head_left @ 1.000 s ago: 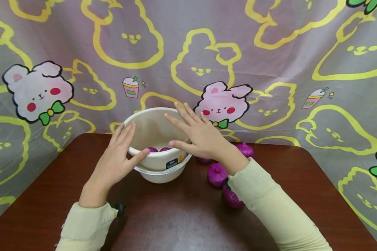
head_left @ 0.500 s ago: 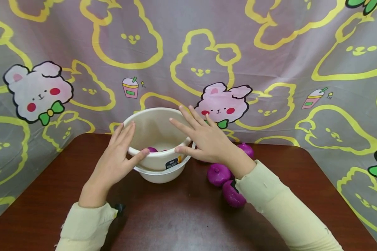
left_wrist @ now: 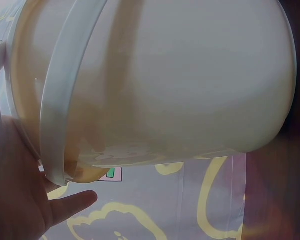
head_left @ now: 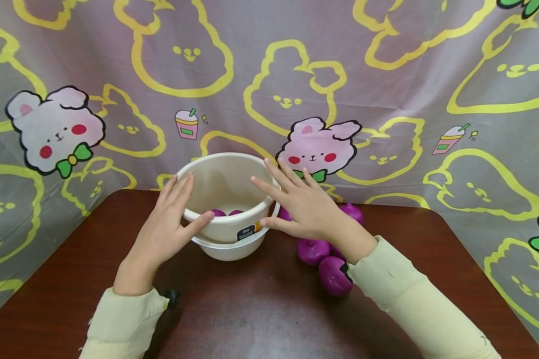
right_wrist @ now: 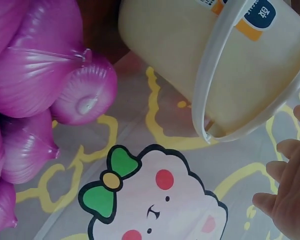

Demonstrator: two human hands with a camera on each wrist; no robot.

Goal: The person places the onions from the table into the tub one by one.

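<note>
Right hand [head_left: 307, 209], fingers spread, has drifted rightward, just beside bucket [head_left: 222, 232] on desk [head_left: 251, 309]; left hand [head_left: 161, 232], fingers straight, stays against it. Onions [head_left: 313, 253] inside and alongside. Right seems free.

Room for a hand from above into the wide mouth of the cream bucket [head_left: 215, 232], between the left hand [head_left: 166, 227] over one side of the rim and the right hand [head_left: 310, 209] just beside the other. Low inside, in the way, purple onions [head_left: 218, 213]. Across the bucket's outer wall, a white handle [left_wrist: 60, 100]. Close behind, a patterned curtain [head_left: 233, 60]. To the right, beyond a narrow gap, clustered onions [right_wrist: 40, 75], partly beneath the right sleeve [head_left: 382, 279]. Free passage over the near tabletop [head_left: 251, 304], between both forearms.
</note>
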